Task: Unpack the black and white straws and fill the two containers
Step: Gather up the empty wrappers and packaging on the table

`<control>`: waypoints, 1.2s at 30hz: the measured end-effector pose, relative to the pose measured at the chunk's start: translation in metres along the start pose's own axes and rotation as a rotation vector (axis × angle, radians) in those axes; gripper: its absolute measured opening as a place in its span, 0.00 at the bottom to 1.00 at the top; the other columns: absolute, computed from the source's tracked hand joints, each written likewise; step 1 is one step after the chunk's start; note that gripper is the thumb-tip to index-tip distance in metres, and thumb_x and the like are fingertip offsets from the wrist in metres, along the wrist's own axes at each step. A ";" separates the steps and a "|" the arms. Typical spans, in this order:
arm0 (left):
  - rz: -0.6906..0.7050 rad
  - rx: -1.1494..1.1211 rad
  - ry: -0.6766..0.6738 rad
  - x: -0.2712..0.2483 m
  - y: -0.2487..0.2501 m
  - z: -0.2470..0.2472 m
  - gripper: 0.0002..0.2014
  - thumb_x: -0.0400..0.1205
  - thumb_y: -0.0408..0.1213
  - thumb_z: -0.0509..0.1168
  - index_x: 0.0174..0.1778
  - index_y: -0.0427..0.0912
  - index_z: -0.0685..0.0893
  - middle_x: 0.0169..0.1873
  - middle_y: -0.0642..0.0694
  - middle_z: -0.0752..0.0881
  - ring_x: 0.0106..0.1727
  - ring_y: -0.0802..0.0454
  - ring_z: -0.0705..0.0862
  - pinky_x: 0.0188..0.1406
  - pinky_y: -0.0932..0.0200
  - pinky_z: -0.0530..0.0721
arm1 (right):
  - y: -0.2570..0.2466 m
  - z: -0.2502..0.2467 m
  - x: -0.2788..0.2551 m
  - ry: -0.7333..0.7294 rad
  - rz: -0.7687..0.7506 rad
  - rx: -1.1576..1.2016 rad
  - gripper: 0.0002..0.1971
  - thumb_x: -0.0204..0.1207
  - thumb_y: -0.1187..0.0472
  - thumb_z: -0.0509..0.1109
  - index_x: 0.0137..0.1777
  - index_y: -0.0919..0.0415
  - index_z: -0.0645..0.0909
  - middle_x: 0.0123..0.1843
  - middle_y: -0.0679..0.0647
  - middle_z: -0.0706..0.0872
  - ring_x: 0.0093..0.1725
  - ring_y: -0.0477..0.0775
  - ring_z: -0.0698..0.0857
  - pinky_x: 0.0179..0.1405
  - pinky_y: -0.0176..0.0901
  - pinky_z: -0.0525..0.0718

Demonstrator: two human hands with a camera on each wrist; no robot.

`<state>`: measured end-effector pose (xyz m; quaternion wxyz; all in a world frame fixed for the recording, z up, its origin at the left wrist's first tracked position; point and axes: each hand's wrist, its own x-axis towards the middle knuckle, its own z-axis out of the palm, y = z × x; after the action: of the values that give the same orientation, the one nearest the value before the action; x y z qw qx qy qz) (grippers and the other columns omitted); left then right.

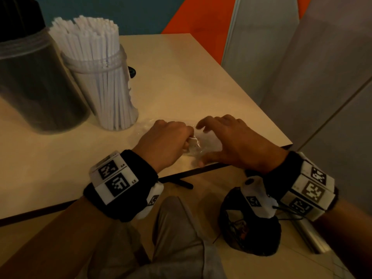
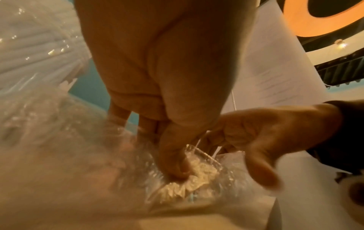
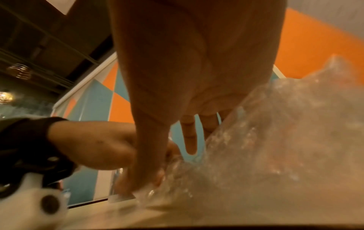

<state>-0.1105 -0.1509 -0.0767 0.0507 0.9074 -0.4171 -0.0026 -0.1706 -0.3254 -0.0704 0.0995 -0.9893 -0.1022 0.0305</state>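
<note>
The left hand (image 1: 164, 142) has its fingers (image 2: 175, 161) curled down, pinching a crumpled clear plastic wrapper (image 1: 198, 146) on the beige table (image 1: 181, 77). At three o'clock of it, nearly touching, the right hand (image 1: 231, 140) hovers with fingers (image 3: 190, 137) spread and relaxed, thumb against the wrapper's near edge. Out at ten o'clock from the hands stands a clear plastic jar (image 1: 100, 87) packed with upright white straws (image 1: 88, 35). Just beside that, at nine o'clock, stands a second clear container, dark with black straws (image 1: 32, 81). Both wrists wear black bands with printed marker blocks.
</note>
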 end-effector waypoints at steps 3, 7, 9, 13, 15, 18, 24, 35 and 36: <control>-0.061 -0.059 -0.028 0.003 0.001 -0.002 0.13 0.80 0.31 0.61 0.60 0.44 0.75 0.50 0.45 0.85 0.52 0.41 0.82 0.50 0.53 0.73 | -0.002 0.004 -0.002 0.003 -0.008 -0.109 0.31 0.70 0.42 0.74 0.71 0.46 0.69 0.69 0.48 0.73 0.64 0.54 0.74 0.62 0.49 0.74; -0.032 0.018 -0.014 -0.004 0.009 -0.004 0.16 0.84 0.42 0.59 0.67 0.48 0.66 0.63 0.46 0.77 0.67 0.44 0.73 0.73 0.42 0.61 | 0.001 0.001 0.003 -0.020 0.001 0.003 0.18 0.78 0.56 0.69 0.68 0.52 0.77 0.63 0.53 0.77 0.57 0.55 0.80 0.55 0.48 0.80; 0.004 0.130 -0.005 -0.011 0.010 -0.006 0.27 0.80 0.54 0.63 0.72 0.48 0.66 0.70 0.46 0.66 0.74 0.46 0.63 0.76 0.39 0.54 | 0.005 0.001 0.006 -0.030 -0.009 0.029 0.16 0.79 0.62 0.67 0.66 0.55 0.80 0.59 0.53 0.83 0.56 0.54 0.83 0.55 0.48 0.80; 0.035 0.246 0.041 -0.014 0.015 -0.003 0.30 0.74 0.54 0.70 0.70 0.46 0.72 0.65 0.46 0.68 0.68 0.45 0.66 0.68 0.42 0.60 | 0.011 -0.003 0.008 -0.036 0.016 0.206 0.13 0.80 0.66 0.65 0.62 0.54 0.80 0.50 0.48 0.89 0.49 0.48 0.85 0.49 0.38 0.79; 0.019 0.205 0.052 -0.011 0.016 -0.003 0.21 0.80 0.46 0.66 0.67 0.46 0.73 0.62 0.47 0.72 0.64 0.46 0.71 0.65 0.46 0.63 | 0.011 -0.004 0.005 -0.043 0.037 0.325 0.13 0.81 0.63 0.65 0.63 0.51 0.76 0.46 0.46 0.89 0.45 0.44 0.84 0.48 0.36 0.78; -0.016 0.113 0.046 -0.009 0.014 -0.004 0.13 0.83 0.41 0.61 0.63 0.46 0.75 0.56 0.47 0.76 0.59 0.45 0.76 0.52 0.52 0.67 | 0.010 -0.002 -0.002 -0.010 0.016 0.386 0.11 0.81 0.53 0.65 0.62 0.51 0.77 0.51 0.48 0.88 0.47 0.45 0.84 0.49 0.37 0.79; -0.108 -0.117 0.191 -0.008 0.010 -0.005 0.10 0.82 0.30 0.57 0.57 0.44 0.78 0.50 0.45 0.76 0.50 0.41 0.80 0.39 0.51 0.70 | 0.005 -0.004 -0.019 -0.040 0.017 0.611 0.29 0.70 0.43 0.72 0.70 0.50 0.71 0.63 0.43 0.80 0.60 0.40 0.80 0.57 0.37 0.81; -0.072 -1.165 0.577 -0.005 0.022 -0.030 0.19 0.76 0.16 0.59 0.55 0.39 0.84 0.51 0.48 0.87 0.56 0.52 0.86 0.55 0.46 0.87 | -0.011 0.009 -0.013 0.001 -0.013 1.518 0.46 0.64 0.48 0.79 0.79 0.60 0.62 0.71 0.58 0.79 0.69 0.59 0.80 0.71 0.57 0.74; -0.079 -1.233 0.568 -0.005 0.023 -0.029 0.20 0.75 0.15 0.58 0.55 0.40 0.85 0.52 0.47 0.88 0.56 0.50 0.86 0.55 0.43 0.87 | -0.014 0.010 -0.013 0.002 -0.027 1.517 0.43 0.66 0.49 0.78 0.78 0.63 0.64 0.71 0.59 0.79 0.69 0.59 0.80 0.71 0.57 0.74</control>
<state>-0.1297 -0.1599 -0.0456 0.6663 0.6926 -0.2763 -0.0035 -0.1865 -0.3129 -0.0769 0.7532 -0.6483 -0.0651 0.0902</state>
